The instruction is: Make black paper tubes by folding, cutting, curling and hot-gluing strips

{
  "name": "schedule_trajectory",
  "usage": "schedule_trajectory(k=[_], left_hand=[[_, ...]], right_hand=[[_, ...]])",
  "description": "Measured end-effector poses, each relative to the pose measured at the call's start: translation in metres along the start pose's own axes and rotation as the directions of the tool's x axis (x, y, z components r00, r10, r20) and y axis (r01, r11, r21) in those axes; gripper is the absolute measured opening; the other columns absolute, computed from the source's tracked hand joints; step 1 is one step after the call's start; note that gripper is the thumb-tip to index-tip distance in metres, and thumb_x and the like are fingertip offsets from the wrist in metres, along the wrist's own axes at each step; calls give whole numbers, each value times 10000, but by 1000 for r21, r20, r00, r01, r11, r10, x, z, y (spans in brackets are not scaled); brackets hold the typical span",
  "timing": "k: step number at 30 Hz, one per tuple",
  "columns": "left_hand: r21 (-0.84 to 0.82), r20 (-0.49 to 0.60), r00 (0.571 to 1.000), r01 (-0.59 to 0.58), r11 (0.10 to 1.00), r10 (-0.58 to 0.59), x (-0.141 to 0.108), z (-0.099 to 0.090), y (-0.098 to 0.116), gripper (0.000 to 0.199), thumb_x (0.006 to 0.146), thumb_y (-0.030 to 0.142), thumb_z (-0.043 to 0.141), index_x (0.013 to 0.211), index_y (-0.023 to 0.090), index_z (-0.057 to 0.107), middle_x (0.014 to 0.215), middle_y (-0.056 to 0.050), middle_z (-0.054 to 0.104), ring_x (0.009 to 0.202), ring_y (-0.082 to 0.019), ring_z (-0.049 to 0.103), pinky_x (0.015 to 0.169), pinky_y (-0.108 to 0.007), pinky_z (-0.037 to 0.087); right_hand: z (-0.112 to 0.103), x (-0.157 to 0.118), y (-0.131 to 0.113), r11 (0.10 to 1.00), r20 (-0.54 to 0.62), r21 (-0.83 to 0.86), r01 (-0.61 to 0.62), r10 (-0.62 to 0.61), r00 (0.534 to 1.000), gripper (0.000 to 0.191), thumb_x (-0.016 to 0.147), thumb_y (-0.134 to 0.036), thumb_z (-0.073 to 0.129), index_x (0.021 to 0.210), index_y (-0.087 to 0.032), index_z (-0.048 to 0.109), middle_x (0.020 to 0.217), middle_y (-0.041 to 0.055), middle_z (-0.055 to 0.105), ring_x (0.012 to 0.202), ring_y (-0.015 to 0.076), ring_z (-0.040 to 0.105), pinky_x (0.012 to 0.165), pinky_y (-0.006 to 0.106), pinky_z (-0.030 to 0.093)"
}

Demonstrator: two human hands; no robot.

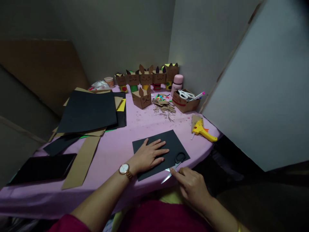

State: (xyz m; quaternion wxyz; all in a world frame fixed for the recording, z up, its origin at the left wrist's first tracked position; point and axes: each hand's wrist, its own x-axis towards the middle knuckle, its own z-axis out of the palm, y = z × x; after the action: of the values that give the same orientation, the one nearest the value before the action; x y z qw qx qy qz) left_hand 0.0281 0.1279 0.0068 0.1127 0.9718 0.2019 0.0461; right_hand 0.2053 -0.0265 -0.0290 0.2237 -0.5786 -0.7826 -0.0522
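A sheet of black paper (pixel 172 140) lies near the table's front edge. My left hand (pixel 151 154) rests flat on it with the fingers spread, and a watch (pixel 124 169) is on that wrist. Scissors (pixel 179 161) with black handles lie over the sheet's right part, their blades parted and pointing toward the front edge. The fingers of my right hand (pixel 191 183) are closed at the blades, near the pivot; part of the grip is hidden.
Black sheets (pixel 89 111) and cardboard are stacked at the left, beside a dark flat device (pixel 43 167). A yellow glue gun (pixel 204 131) lies right. Cardboard animal figures (pixel 146 77), scraps (pixel 164 106) and a box (pixel 184 104) of tools stand farther back.
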Motion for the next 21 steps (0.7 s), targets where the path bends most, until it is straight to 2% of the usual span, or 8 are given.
schedule_trajectory(k=[14,21], left_hand=[[-3,-13,1000,9,1000,-9,0,2,-1,404,900,462,327,1289,374,390,1446,-36,349,1323,-260,275,975,-651,204],[-12,-18,1000,12,1000,-13,-1,1,0,404,898,471,325,1284,376,394,1445,-30,352,1324,-252,275,977,-647,199]], right_hand=[[1,1,-9,1000,-24,-12,0,0,1000,528,634,-9,469,1108,-179,628,706,60,608,624,189,546,555,268,345],[2,1,-13,1000,-1,4,1,-1,1000,541,630,-3,471,1116,-185,622,716,56,614,619,179,542,553,261,337]])
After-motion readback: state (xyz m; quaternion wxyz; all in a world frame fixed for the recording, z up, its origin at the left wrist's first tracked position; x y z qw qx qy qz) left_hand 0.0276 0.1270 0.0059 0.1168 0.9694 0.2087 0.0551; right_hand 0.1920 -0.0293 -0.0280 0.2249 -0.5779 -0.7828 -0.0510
